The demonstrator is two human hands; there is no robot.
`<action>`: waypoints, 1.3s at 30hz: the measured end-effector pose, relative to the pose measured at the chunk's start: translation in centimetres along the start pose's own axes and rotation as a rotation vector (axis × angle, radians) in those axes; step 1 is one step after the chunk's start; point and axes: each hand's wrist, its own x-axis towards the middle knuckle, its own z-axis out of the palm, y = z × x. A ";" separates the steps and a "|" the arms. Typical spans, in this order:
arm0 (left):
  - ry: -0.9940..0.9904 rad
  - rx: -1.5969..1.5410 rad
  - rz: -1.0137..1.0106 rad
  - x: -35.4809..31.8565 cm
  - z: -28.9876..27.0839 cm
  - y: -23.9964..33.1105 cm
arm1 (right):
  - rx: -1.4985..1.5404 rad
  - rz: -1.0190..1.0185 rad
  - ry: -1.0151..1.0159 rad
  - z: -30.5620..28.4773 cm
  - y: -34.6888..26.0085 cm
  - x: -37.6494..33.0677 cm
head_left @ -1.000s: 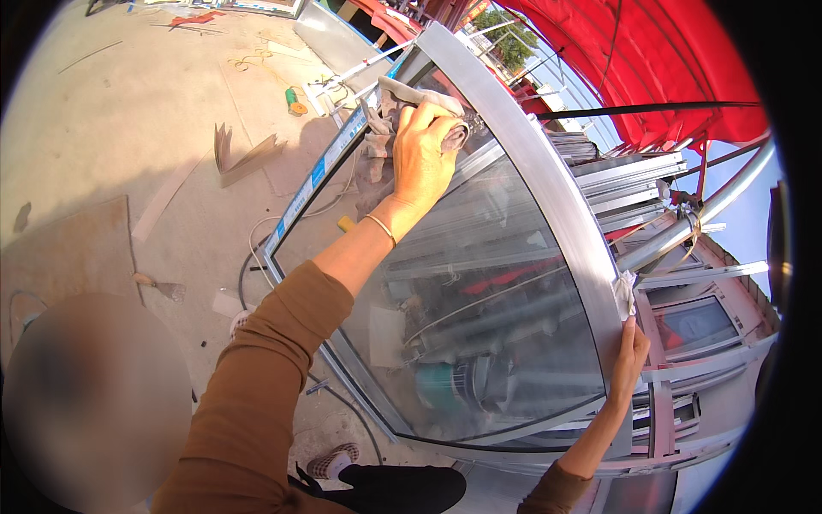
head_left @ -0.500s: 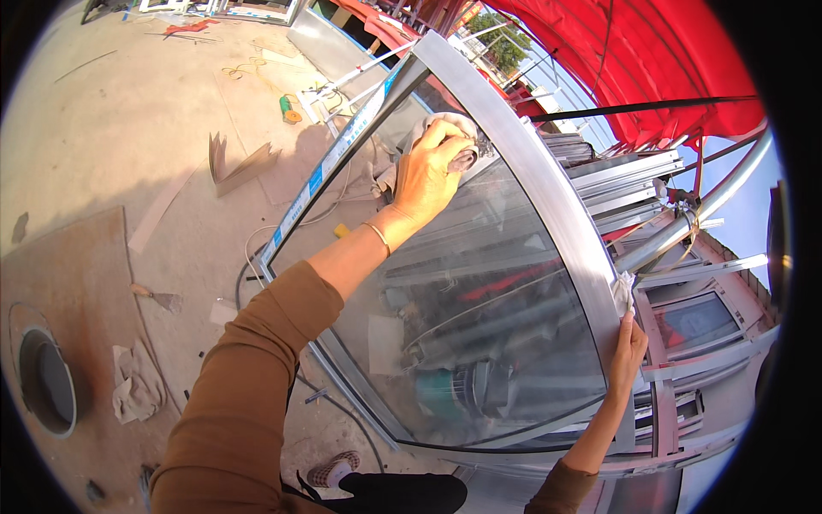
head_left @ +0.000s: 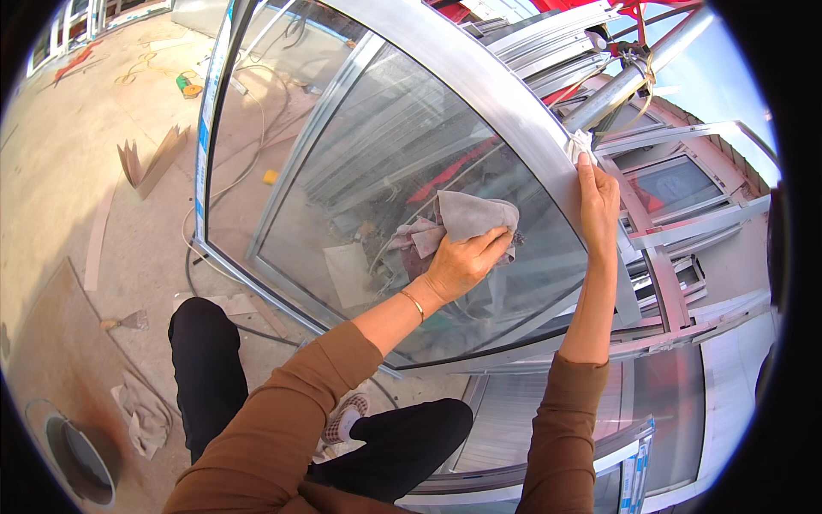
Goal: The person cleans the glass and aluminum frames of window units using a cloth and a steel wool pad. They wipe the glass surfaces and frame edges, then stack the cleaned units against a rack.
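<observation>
Grey cloth sits bunched in the person's left hand over the glass of a large silver frame, nearer the frame's right rail than its left edge. That hand is mostly closed, fingers curled over the folds; the thick wad probably keeps fingertips off the pane and spreads the push. A loose part of the cloth seems to hang out to the left, though reflections make this hard to separate.

The right hand is partly closed at the outer edge of the right rail, pinching a white rag against the metal. It likely steadies the frame against the other arm's pressure, with the rag perhaps guarding the skin; how far its fingers wrap behind the rail, I cannot tell.

On the floor, a brown board carries a bucket, with a beige cloth near the board's right edge and a scraper higher along it, apparently kept beside the person, clear of the frame.
</observation>
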 end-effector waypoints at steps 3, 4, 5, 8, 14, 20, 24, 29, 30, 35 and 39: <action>-0.246 -0.022 0.112 -2.7 2.1 2.3 | -0.016 0.016 -0.029 0.4 0.6 0.8; -0.259 -0.022 0.201 -3.2 2.1 2.0 | -0.008 0.036 -0.036 0.5 0.7 0.9; -0.346 -0.022 0.226 -3.3 1.8 0.8 | -0.014 0.014 -0.020 0.5 0.8 1.0; -0.303 0.084 0.100 -1.4 -2.1 -4.5 | -0.048 -0.003 -0.002 0.4 0.7 0.8; 0.419 0.415 -0.392 8.4 -9.1 -13.9 | -0.074 0.014 0.010 0.1 -0.1 0.2; 0.048 0.130 -0.198 4.6 2.1 -1.6 | -0.104 0.020 0.033 0.7 0.5 0.8; -0.191 0.039 0.114 2.9 7.1 4.5 | -0.063 -0.001 0.013 1.3 1.3 1.6; -0.222 0.021 0.110 4.7 3.1 -0.9 | -0.126 -0.034 0.029 1.0 1.4 1.1; -0.127 0.067 -0.005 5.6 1.4 -2.9 | -0.092 -0.077 -0.011 0.7 1.4 0.8; 0.362 0.339 -0.504 9.7 -8.1 -13.8 | -0.007 -0.179 -0.175 -2.4 2.5 -0.4; 0.351 0.426 -0.447 8.0 -6.9 -14.2 | -0.084 -0.084 -0.034 -2.6 4.2 -1.1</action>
